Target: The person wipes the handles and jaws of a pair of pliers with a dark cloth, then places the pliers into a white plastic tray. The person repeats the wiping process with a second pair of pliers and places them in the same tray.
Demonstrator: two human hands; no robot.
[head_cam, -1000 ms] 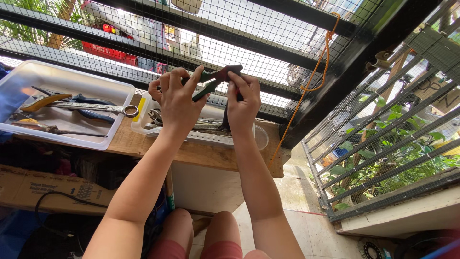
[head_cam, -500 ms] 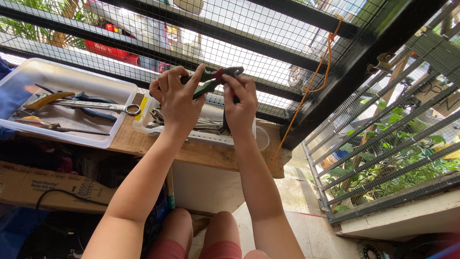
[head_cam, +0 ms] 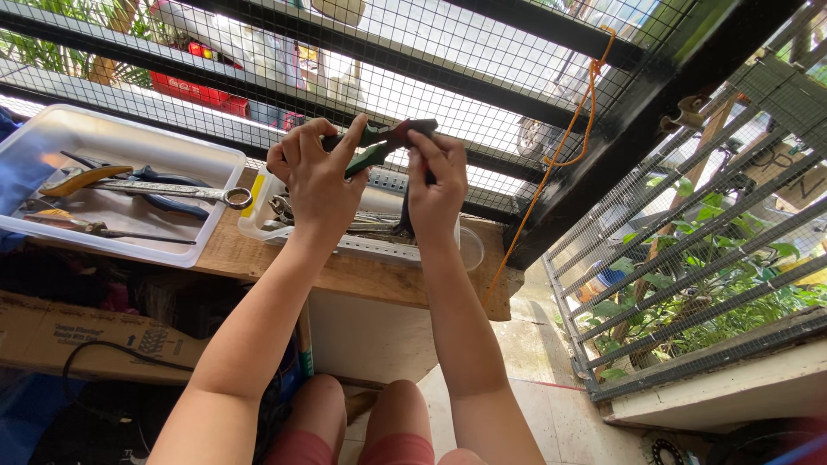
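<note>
We hold a green-handled hand tool [head_cam: 379, 145], plier-like with a reddish patch near its joint and a dark metal head, raised in front of the wire mesh above the worktop. It lies tilted, handles pointing down to the left, head up to the right. Our left hand [head_cam: 320, 176] wraps around the green handles; our right hand [head_cam: 435, 189] pinches the dark head between fingertips. Whether the tool's own head is open or closed, we cannot tell.
</note>
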